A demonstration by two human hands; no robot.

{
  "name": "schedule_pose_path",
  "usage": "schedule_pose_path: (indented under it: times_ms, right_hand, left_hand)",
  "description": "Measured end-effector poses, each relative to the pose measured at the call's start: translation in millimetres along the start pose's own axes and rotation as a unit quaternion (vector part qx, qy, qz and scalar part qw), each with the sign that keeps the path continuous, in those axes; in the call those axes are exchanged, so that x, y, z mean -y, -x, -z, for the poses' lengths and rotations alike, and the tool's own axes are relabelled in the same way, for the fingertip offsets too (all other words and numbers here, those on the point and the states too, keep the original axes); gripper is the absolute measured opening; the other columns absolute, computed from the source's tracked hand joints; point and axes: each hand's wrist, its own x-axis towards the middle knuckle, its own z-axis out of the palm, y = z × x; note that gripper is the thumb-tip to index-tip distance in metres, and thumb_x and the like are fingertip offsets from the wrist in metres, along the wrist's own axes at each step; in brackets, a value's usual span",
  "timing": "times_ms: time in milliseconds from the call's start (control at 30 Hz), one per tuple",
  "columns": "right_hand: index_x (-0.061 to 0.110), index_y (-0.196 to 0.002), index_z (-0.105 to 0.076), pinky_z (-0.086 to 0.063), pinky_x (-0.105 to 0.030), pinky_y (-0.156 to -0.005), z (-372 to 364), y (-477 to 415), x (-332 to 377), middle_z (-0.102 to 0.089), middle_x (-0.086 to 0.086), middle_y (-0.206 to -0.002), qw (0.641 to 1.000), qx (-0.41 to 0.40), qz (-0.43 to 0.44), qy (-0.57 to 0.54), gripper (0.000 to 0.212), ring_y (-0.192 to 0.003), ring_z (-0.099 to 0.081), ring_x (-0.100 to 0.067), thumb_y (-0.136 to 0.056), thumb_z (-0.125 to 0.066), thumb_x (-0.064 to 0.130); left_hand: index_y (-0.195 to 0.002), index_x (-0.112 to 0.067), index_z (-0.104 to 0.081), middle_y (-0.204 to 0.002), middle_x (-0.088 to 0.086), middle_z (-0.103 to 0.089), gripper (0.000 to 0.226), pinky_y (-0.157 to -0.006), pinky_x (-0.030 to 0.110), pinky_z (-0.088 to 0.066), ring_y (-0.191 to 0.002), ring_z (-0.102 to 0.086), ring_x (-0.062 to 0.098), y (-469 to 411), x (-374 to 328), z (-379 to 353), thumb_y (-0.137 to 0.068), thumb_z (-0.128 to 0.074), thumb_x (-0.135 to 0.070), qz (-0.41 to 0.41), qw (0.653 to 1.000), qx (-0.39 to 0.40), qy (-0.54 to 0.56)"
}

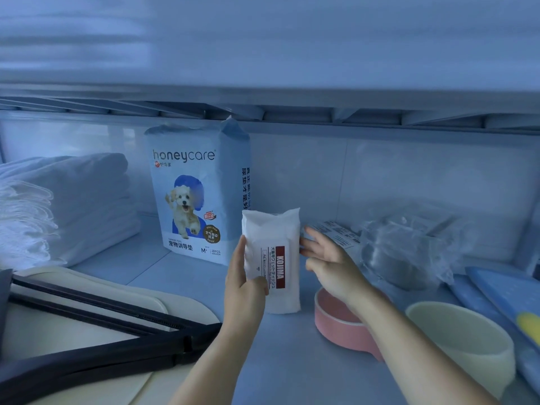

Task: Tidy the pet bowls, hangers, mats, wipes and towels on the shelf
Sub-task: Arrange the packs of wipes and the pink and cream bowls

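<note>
Clearances on the shelf (pixel 286 361). A bare lane runs up the middle to the back wall (pixel 380 176), between the pad pack (pixel 198 200) and the plastic-wrapped bowl (pixel 403 258); the upright wipes pack (pixel 274 258) stands in it. The left side is blocked by folded towels (pixel 73 206) and black hangers (pixel 122 350) lying on cream mats (pixel 73 337). The right side is blocked by the pink bowl (pixel 336 325), cream bowl (pixel 461 337) and blue sheets (pixel 502 293). The upper shelf (pixel 292 112) caps headroom just above the pad pack.
</note>
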Motion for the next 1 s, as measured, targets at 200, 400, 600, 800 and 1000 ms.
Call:
schedule_pose_path:
  times_ms: [200,400,600,800,1000]
  right_hand:
    - [0.035,-0.127,-0.048,-0.042,-0.026,-0.102,-15,3,-16,-0.055,0.023,-0.119,0.995,0.044,-0.049,0.08,0.055,-0.122,-0.047,0.003,-0.083,-0.048,0.001]
    - [0.02,-0.143,-0.034,-0.038,-0.019,-0.095,-21,5,-14,-0.044,0.004,-0.143,0.987,0.078,-0.089,0.113,0.064,-0.122,-0.048,-0.009,-0.083,-0.048,0.002]
    - [0.024,-0.137,-0.043,-0.038,-0.025,-0.103,-22,6,-18,-0.047,0.006,-0.141,0.977,0.073,-0.064,0.189,0.056,-0.124,-0.048,-0.01,-0.084,-0.053,0.007]
    - [0.027,-0.134,-0.047,-0.04,-0.029,-0.105,-15,5,-20,-0.049,0.009,-0.138,0.969,0.102,-0.069,0.214,0.059,-0.124,-0.048,-0.008,-0.078,-0.063,0.017]
    - [0.026,-0.123,-0.058,-0.044,-0.031,-0.102,1,6,-15,-0.06,0.013,-0.124,0.947,0.134,-0.055,0.287,0.06,-0.116,-0.055,-0.004,-0.069,-0.081,0.035]
  left_hand:
    - [-0.134,-0.043,-0.037,-0.136,0.001,-0.049,0.077,-0.095,0.037,-0.042,-0.125,-0.045,0.025,-10,17,2,-0.076,-0.039,0.007,0.052,0.998,-0.006,-0.04]
    - [-0.136,-0.044,-0.036,-0.138,0.0,-0.047,0.062,-0.11,0.048,-0.029,-0.13,-0.034,0.028,-13,28,1,-0.079,-0.048,-0.022,0.109,0.991,-0.007,-0.079]
    - [-0.134,-0.036,-0.04,-0.137,0.001,-0.044,0.049,-0.104,0.047,-0.038,-0.125,-0.04,0.028,-18,40,-1,-0.088,-0.051,-0.022,0.082,0.981,-0.008,-0.173]
    - [-0.131,-0.033,-0.043,-0.131,0.001,-0.043,0.046,-0.101,0.046,-0.04,-0.121,-0.041,0.029,-16,40,0,-0.088,-0.052,-0.02,0.055,0.974,-0.006,-0.219]
    - [-0.111,-0.038,-0.046,-0.117,0.001,-0.054,0.032,-0.095,0.046,-0.045,-0.11,-0.051,0.028,-16,41,2,-0.085,-0.056,-0.023,0.032,0.971,-0.005,-0.235]
